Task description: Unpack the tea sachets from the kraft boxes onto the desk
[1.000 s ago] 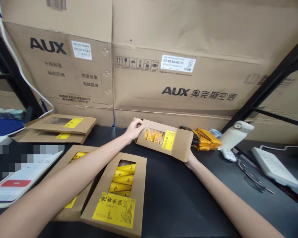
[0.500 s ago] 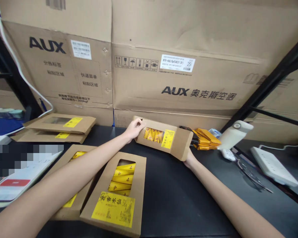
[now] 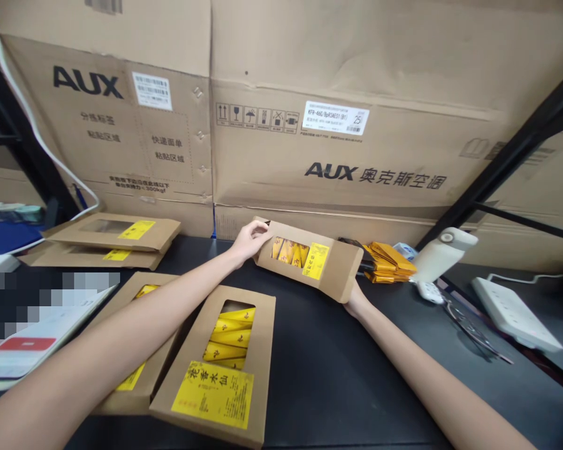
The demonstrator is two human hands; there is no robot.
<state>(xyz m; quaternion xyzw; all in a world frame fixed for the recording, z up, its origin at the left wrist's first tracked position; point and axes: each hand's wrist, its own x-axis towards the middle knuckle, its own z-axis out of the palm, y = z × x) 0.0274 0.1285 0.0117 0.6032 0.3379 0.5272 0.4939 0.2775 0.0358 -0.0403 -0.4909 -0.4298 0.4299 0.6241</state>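
Note:
A brown cardboard box [image 3: 291, 275] with a clear window is held up, tilted, above the black table. Yellow packets [image 3: 289, 252] show through its window, and a yellow label sits beside it. My left hand [image 3: 253, 240] is closed at the box's left end, its fingers curled by the edge. Under the right end, where a flap [image 3: 341, 272] stands out, my right hand [image 3: 354, 301] holds the box from behind; most of its fingers are hidden. Nearer me lies a similar box [image 3: 261, 375] filled with yellow packets, and another filled box [image 3: 145, 284] is partly covered by my left forearm.
Two flatter windowed boxes [image 3: 110, 228] are stacked at the back left. Right of the held box are orange-yellow packets [image 3: 387, 262], a pale bottle [image 3: 445, 253], glasses [image 3: 473, 328] and a white power strip [image 3: 516, 312]. Large cartons [image 3: 380, 62] stand behind the table.
My left hand's fingers have shifted slightly at the left end of the box, and a dark gap shows there. The packets in its window have shifted. My right hand has hardly moved.

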